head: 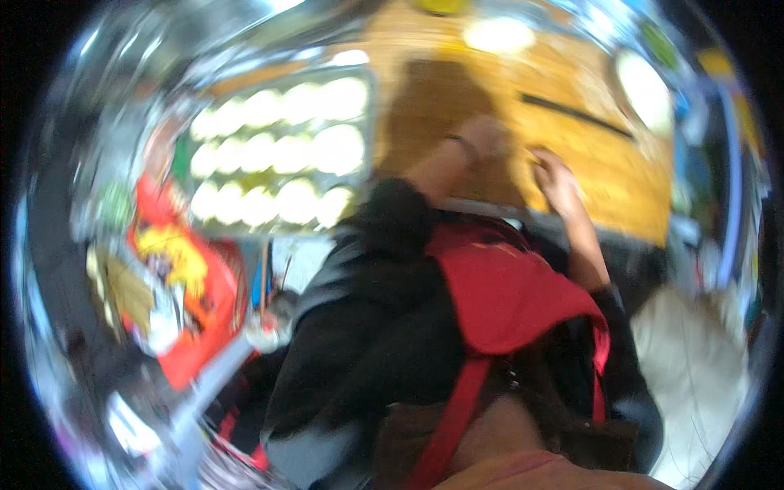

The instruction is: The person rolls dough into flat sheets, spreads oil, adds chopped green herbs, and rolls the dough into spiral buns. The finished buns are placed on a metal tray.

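My left hand [487, 138], blurred, is over a wooden work board [429, 116] with a dark band on its wrist; its fingers and anything in them cannot be made out. My right hand [556, 180] hovers near the board's front edge, fingers bent and slightly apart, with nothing visible in it. Beyond the right hand a thin dark strip [576, 115] lies slantwise on the wood. Left of the board a metal tray [369, 122] holds three rows of pale round pieces [294, 153] that look like dough or buns.
A bright white oval mass [643, 92] sits at the board's right edge. Something yellow [441, 6] stands at the far edge. On the left, a person in a red garment with a yellow print [184, 269] is close to the tray. A pale sack [692, 367] stands at lower right.
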Demonstrator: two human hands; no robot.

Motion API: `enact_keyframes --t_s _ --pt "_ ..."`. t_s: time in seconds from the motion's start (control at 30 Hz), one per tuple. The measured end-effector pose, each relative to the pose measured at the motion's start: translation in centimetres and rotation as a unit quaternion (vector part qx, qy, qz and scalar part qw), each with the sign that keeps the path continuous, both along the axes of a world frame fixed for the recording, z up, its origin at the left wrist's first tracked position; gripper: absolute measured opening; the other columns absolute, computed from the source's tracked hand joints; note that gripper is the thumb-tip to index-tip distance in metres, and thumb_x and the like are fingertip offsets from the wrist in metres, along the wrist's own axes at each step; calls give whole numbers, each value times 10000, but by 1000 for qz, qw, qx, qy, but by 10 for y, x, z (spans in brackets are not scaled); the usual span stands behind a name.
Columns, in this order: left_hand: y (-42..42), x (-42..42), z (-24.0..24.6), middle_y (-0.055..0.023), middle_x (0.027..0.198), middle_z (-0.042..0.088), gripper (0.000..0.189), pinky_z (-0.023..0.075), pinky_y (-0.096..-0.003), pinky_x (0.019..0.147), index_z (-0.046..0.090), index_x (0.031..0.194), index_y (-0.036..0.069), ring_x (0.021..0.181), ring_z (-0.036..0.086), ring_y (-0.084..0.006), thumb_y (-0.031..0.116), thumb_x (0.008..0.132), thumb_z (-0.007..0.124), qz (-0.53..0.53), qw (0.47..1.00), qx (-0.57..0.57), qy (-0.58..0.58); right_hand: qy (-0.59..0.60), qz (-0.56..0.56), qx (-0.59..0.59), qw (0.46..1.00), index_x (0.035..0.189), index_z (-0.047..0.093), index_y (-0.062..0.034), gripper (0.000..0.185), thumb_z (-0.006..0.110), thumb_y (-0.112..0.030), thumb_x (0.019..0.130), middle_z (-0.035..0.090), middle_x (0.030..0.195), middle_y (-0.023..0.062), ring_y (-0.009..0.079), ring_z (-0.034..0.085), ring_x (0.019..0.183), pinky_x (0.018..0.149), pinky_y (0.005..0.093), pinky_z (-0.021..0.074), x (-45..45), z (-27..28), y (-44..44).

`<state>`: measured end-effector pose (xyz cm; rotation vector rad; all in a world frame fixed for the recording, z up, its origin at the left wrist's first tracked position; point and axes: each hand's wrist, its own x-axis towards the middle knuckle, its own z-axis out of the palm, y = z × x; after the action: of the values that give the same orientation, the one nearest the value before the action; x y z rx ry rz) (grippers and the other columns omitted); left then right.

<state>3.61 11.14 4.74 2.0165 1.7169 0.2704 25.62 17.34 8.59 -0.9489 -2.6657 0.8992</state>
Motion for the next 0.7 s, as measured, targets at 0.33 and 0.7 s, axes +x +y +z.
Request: enact_keyframes --t_s 0.33,0.7 --pt "-19 -72 38 -169 1171 515 681 444 -397 929 487 1264 229 1098 511 -336 171 635 742 229 969 90 -15 50 -390 -14 920 1051 634 -60 222 564 -97 844 654 973 148 239 633 900 817 308 477 112 -6 28" --pt "-59 -40 18 -182 1374 362 685 334 -401 1042 416 1314 97 1258 369 -342 228 718 727 179 966 185 -28 286 -515 -8 808 1072 579 38 224 522 -81 891 603 1097 136 185 567 1021 928 279 416 159 -66 63"
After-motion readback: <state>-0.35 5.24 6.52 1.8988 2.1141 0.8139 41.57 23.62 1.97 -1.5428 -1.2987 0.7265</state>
